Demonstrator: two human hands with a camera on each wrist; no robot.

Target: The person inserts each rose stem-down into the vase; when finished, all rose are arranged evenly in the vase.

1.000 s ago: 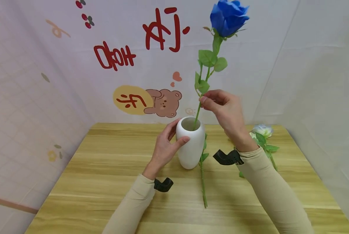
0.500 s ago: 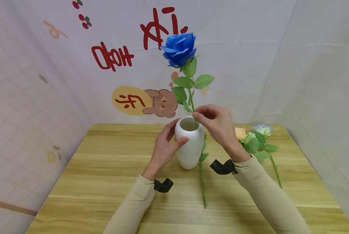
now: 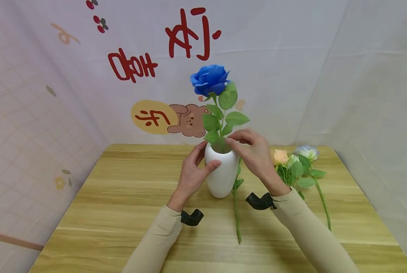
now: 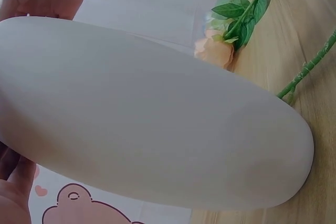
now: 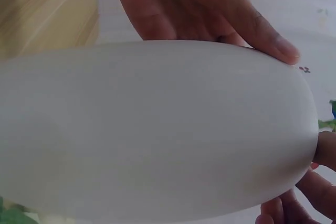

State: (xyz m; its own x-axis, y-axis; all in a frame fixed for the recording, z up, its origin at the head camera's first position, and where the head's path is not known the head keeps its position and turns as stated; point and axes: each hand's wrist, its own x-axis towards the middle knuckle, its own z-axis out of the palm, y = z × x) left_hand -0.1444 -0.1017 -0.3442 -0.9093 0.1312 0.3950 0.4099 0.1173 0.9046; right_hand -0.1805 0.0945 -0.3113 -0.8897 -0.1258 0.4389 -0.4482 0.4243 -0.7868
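Note:
A white vase [image 3: 222, 176] stands upright on the wooden table, and my left hand [image 3: 193, 172] holds it around its upper left side, thumb across the front. In the left wrist view the vase [image 4: 157, 114] fills most of the picture. A blue rose [image 3: 210, 80] with green leaves rises from the vase mouth, its lower stem hidden inside. My right hand [image 3: 254, 153] is at the right of the rim, thumb and forefinger pinching the stem among the lowest leaves. In the right wrist view the curled right fingers [image 5: 317, 190] show beside the vase's top end.
One green stem [image 3: 237, 216] lies on the table just right of the vase, its upper end hidden behind it. Farther right lie a peach rose [image 3: 280, 156] and a pale blue-white rose [image 3: 307, 152] with leafy stems. A printed cloth wall [image 3: 275, 76] stands behind.
The blue rose has swung left and slid down into the vase, its bloom now much lower. My right hand came down with it to the rim. The left hand stays on the vase.

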